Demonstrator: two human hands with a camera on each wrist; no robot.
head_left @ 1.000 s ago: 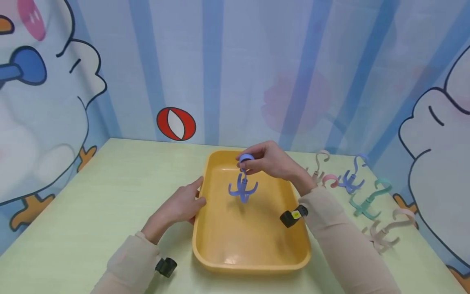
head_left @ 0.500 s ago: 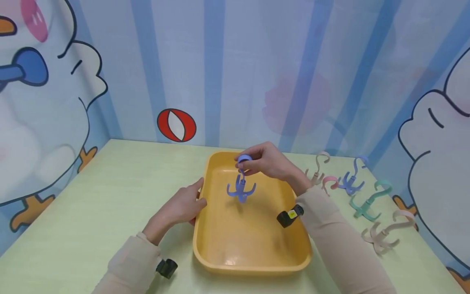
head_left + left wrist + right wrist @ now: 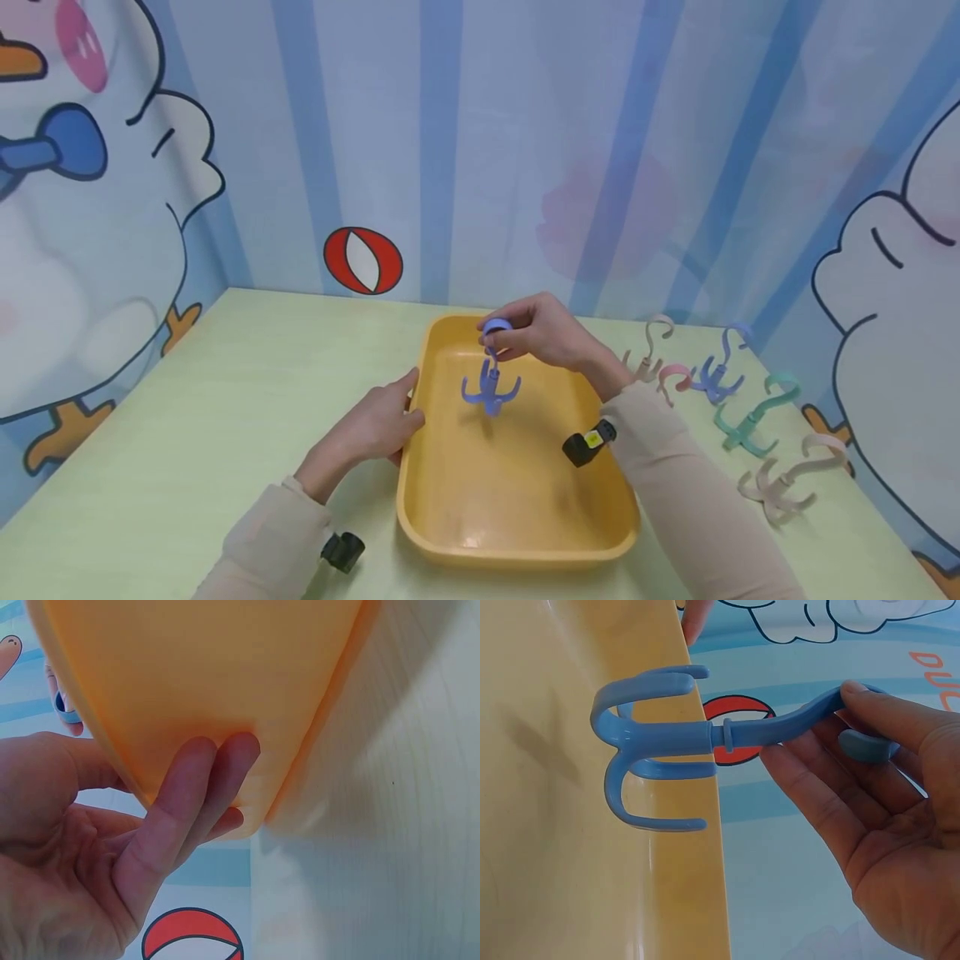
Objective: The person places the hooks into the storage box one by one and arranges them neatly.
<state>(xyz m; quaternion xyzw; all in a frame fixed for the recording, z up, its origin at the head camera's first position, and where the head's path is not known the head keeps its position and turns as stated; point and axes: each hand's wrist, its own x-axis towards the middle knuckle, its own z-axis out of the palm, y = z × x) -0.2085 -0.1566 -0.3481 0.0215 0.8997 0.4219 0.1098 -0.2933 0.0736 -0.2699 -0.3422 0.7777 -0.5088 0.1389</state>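
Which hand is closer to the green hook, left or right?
Right. The right hand is above the yellow tray, left of the green hook; the left hand is farther left, holding the tray's left side.

A glossy blue plastic hook (image 3: 667, 739) with four upturned prongs is held by its curved top in the right-hand fingers (image 3: 806, 784), its prongs hung below them. Beneath these, a yellow rounded-rectangular plastic tray (image 3: 517, 492) is gripped along its left side by the left-hand fingers (image 3: 191, 780).
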